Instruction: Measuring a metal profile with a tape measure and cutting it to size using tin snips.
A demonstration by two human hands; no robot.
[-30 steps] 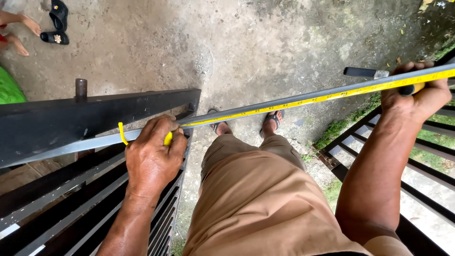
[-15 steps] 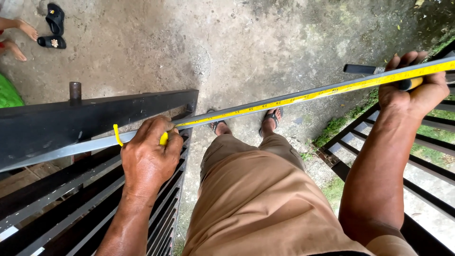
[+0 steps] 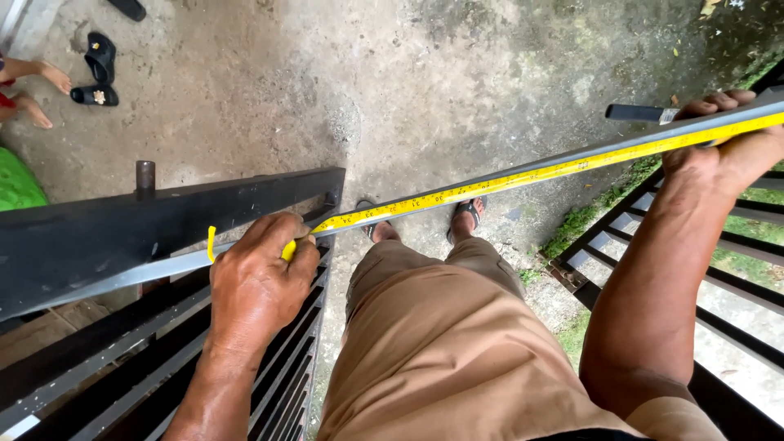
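A yellow measuring tape (image 3: 523,174) is stretched out along a long grey metal bar (image 3: 572,159), running from lower left to upper right across the scene. The bar spans the gap between two black metal gates.

The person's left hand (image 3: 260,282) is curled closed over the tape's yellow case at the bar's left part, fingers wrapped down and pressing it against the bar where it lies on the top rail of the left gate (image 3: 163,216). A small yellow loop (image 3: 211,242) sticks out just beside the knuckles.

The right hand (image 3: 727,151) is at the far upper right, fingers bent over the top of the bar and the tape, pinning the tape to the bar. Whether it grips fully around is hidden by the frame edge. Just beside its fingertips, a dark-handled tool (image 3: 641,113) pokes out.

Below, the person stands in tan shorts (image 3: 445,343) and sandals (image 3: 469,214) on a stained concrete floor (image 3: 392,90). The right gate (image 3: 735,261) has black bars with grass showing through them.

In the top left corner lie black slippers (image 3: 96,69), next to another person's bare feet (image 3: 37,90), with something bright green (image 3: 16,184) below them.
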